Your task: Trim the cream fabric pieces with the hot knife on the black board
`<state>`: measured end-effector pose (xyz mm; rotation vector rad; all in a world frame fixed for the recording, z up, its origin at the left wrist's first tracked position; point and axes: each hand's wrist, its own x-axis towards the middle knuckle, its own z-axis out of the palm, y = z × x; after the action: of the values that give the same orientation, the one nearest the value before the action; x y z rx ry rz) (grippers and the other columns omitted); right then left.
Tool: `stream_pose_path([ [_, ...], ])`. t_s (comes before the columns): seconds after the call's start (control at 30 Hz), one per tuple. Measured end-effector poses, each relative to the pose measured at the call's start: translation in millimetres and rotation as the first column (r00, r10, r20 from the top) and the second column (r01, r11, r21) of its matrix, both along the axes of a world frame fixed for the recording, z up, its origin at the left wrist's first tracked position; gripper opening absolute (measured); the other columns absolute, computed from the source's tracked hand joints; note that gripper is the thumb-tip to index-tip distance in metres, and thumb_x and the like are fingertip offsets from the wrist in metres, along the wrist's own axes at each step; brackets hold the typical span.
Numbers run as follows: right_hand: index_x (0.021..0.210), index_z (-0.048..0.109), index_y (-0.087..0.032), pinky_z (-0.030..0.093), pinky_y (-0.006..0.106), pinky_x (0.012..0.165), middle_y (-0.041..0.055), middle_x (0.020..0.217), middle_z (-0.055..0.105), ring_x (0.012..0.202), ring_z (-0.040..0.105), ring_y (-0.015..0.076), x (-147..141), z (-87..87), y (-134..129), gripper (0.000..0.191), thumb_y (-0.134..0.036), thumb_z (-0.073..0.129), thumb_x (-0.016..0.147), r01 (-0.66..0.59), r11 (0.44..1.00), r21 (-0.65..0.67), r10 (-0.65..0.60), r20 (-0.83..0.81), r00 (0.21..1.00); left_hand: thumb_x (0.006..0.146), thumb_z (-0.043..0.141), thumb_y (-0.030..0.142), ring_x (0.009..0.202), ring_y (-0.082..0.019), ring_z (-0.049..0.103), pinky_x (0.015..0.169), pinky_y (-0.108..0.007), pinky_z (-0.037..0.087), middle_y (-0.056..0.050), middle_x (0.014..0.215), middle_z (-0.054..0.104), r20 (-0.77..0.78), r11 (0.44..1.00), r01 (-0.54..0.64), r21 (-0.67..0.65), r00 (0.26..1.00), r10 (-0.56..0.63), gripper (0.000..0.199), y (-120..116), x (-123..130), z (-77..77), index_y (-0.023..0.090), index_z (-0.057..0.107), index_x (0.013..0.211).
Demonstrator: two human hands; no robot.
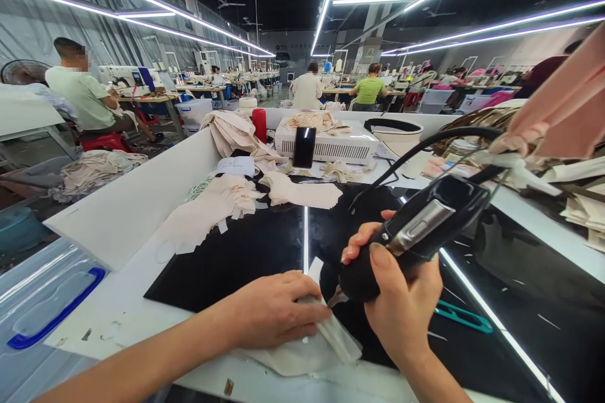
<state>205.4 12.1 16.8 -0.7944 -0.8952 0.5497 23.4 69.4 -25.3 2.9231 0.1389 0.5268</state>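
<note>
My right hand [401, 302] is wrapped round a black corded power tool [363, 274] with a silver switch plate on its body. A small metal tip on the tool points down to the left, close to my left fingertips. My left hand [276, 312] lies flat, fingers stretched out, on a pale fabric piece [288, 359]. Part of that fabric is hidden under my palm, and a narrow strip of it sticks up past my fingers. Beneath is a glossy black board [227, 277]. A teal tool handle [466, 318] lies on it, right of my right hand.
Stacked cream fabric pieces [217, 201] and another piece [302, 192] lie beyond my hands. A phone [304, 147] leans on a white vented box [331, 145]. The tool's black cable [425, 138] arches near hanging pink cloth [558, 107]. Several people sit at sewing tables farther off.
</note>
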Motion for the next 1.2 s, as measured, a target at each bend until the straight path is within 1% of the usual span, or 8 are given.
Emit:
stream_pose_path([
  [0.13, 0.118, 0.06, -0.029, 0.055, 0.031, 0.061, -0.0035, 0.086, 0.066, 0.066, 0.063, 0.0143, 1, -0.2, -1, 0.034, -0.031, 0.077, 0.09, 0.007, 1.0, 0.004, -0.007, 0.007, 1.0, 0.111, 0.045, 0.026, 0.113, -0.021, 0.066, 0.116, -0.039, 0.045, -0.011, 0.115, 0.071, 0.059, 0.999, 0.041, -0.009, 0.997, -0.04, 0.026, 12, 3, 3.6, 0.014, 0.068, 0.115],
  [0.3, 0.119, 0.06, -0.029, 0.056, 0.031, 0.062, -0.0037, 0.086, 0.067, 0.066, 0.063, 0.0142, 1, -0.4, 0, 0.034, -0.031, 0.078, 0.089, -0.004, 1.0, 0.014, 0.004, 0.023, 1.0, 0.109, 0.047, 0.025, 0.121, -0.023, 0.065, 0.113, -0.036, 0.049, -0.013, 0.124, 0.071, 0.047, 0.989, 0.116, -0.087, 0.993, -0.112, 0.026, 31, 9, 6.4, 0.013, 0.068, 0.119],
  [0.4, 0.119, 0.059, -0.029, 0.056, 0.031, 0.062, -0.0036, 0.085, 0.066, 0.066, 0.064, 0.0144, 2, -1.0, 0, 0.035, -0.032, 0.078, 0.089, 0.0, 1.0, 0.009, 0.0, 0.028, 1.0, 0.109, 0.048, 0.024, 0.117, -0.023, 0.066, 0.106, -0.034, 0.053, -0.012, 0.121, 0.072, -0.003, 0.981, 0.126, -0.144, 0.992, -0.128, 0.025, 36, 10, 8.4, 0.014, 0.067, 0.12],
  [0.5, 0.12, 0.059, -0.029, 0.055, 0.031, 0.061, -0.0032, 0.085, 0.067, 0.065, 0.064, 0.0145, 2, -1.6, -1, 0.036, -0.032, 0.078, 0.089, 0.004, 1.0, 0.012, -0.004, 0.027, 1.0, 0.109, 0.049, 0.023, 0.112, -0.022, 0.067, 0.102, -0.032, 0.054, -0.011, 0.117, 0.073, -0.01, 0.979, 0.117, -0.168, 0.993, -0.12, 0.024, 38, 7, 9.7, 0.014, 0.069, 0.118],
  [0.63, 0.119, 0.059, -0.029, 0.055, 0.031, 0.061, -0.003, 0.085, 0.067, 0.065, 0.064, 0.0146, 2, -1.1, -2, 0.036, -0.032, 0.078, 0.088, 0.01, 1.0, 0.009, -0.01, 0.025, 1.0, 0.108, 0.051, 0.025, 0.112, -0.022, 0.067, 0.101, -0.03, 0.054, -0.011, 0.119, 0.071, -0.016, 0.974, 0.092, -0.206, 0.995, -0.097, 0.025, 38, 3, 10.1, 0.016, 0.069, 0.122],
  [0.83, 0.118, 0.06, -0.028, 0.056, 0.031, 0.061, -0.0024, 0.085, 0.067, 0.064, 0.064, 0.0148, 2, -1.4, -3, 0.039, -0.034, 0.08, 0.086, 0.012, 1.0, -0.017, -0.012, 0.011, 1.0, 0.106, 0.053, 0.023, 0.109, -0.022, 0.067, 0.097, -0.03, 0.054, -0.011, 0.119, 0.071, -0.016, 0.97, 0.135, -0.204, 0.99, -0.142, 0.025, 41, 0, 10.4, 0.018, 0.071, 0.123],
  [1.1, 0.118, 0.06, -0.028, 0.055, 0.032, 0.063, -0.0027, 0.084, 0.066, 0.064, 0.064, 0.0142, 2, -2.7, -3, 0.041, -0.037, 0.081, 0.084, 0.039, 0.999, -0.036, -0.039, 0.001, 0.999, 0.106, 0.055, 0.022, 0.109, -0.021, 0.069, 0.098, -0.028, 0.054, -0.011, 0.118, 0.072, -0.002, 0.974, 0.128, -0.189, 0.991, -0.131, 0.021, 40, -2, 8.7, 0.019, 0.071, 0.119],
  [1.2, 0.117, 0.06, -0.028, 0.055, 0.03, 0.062, -0.003, 0.084, 0.066, 0.064, 0.064, 0.0139, 2, -2.0, -3, 0.042, -0.037, 0.082, 0.083, 0.034, 0.999, -0.037, -0.035, -0.014, 0.999, 0.106, 0.055, 0.021, 0.114, -0.023, 0.068, 0.102, -0.03, 0.053, -0.011, 0.123, 0.071, 0.001, 0.979, 0.133, -0.154, 0.991, -0.134, 0.02, 39, -2, 7.8, 0.017, 0.071, 0.117],
])
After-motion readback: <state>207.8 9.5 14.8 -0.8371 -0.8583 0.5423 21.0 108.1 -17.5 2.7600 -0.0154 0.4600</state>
